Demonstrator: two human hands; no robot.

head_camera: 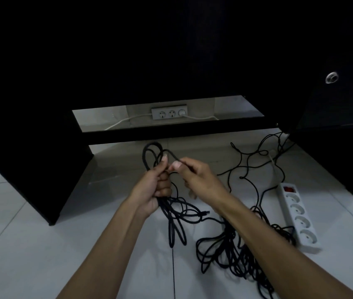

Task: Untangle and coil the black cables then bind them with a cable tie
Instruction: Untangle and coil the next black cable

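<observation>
My left hand [157, 186] grips a bundle of black cable loops [176, 225]; loops stick up above the fist and hang down below it to the white floor. My right hand [197, 178] pinches a strand of the same black cable between thumb and finger, right beside the left thumb. A tangled heap of black cable [231, 253] lies on the floor under my right forearm. Thinner black cable [251, 167] trails across the tiles toward the dark cabinet at right. No cable tie shows.
A white power strip [298, 216] with a red switch lies on the floor at right. A wall socket strip [169, 113] with white cords sits behind the black desk [33, 169]. A dark cabinet [333, 147] stands at right. White floor tiles [52, 255] spread in front.
</observation>
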